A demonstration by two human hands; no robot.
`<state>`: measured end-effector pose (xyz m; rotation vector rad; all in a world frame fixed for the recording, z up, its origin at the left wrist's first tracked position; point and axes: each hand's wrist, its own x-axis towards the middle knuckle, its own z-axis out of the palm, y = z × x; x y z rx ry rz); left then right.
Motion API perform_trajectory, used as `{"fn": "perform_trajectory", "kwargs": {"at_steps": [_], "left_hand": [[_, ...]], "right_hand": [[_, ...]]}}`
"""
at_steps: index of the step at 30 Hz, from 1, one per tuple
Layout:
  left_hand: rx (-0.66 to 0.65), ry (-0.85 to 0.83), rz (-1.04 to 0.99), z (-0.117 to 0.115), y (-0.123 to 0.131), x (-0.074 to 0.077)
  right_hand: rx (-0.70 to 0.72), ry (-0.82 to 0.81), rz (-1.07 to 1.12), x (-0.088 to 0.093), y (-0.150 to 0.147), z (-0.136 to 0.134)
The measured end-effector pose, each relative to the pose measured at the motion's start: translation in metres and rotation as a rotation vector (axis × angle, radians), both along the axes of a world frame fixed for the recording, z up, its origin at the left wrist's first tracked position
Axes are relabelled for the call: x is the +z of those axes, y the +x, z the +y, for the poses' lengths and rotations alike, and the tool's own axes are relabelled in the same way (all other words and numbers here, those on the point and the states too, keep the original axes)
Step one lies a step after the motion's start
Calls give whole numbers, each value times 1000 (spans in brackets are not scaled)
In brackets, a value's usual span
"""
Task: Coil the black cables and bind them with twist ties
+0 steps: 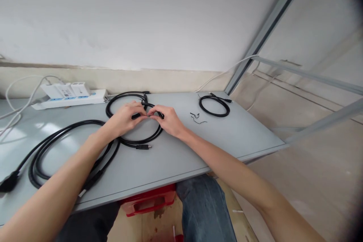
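Note:
My left hand [129,118] and my right hand [167,119] meet over a coiled black cable [154,136] on the grey table. Both are closed, thumbs and index fingers pinched together at the coil's upper part. A small thin dark piece shows between the fingertips, too small to make out clearly. The coil's plug [143,146] points right, below my hands. Another coiled black cable [109,107] lies just behind my left hand. A larger loop of black cable [36,162], with a power plug [10,182], lies partly under my left forearm.
A smaller coiled cable [214,114] lies at the right, with thin black ties [197,119] left of it. A white power strip [70,101] with chargers stands by the wall. A metal post [255,41] rises at the table's right end. A red stool [150,200] is below.

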<state>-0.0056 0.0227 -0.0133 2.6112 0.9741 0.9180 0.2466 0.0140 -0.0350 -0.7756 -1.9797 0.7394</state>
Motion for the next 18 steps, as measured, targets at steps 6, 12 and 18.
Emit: {"fn": "perform_trajectory", "kwargs": {"at_steps": [6, 12, 18], "left_hand": [[30, 42, 7, -1, -1, 2], [69, 81, 36, -3, 0, 5], [83, 99, 2, -5, 1, 8]], "right_hand": [[64, -10, 62, 2, -2, -2], [97, -57, -7, 9, 0, -5], [80, -128, -69, 11, 4, -4]]}}
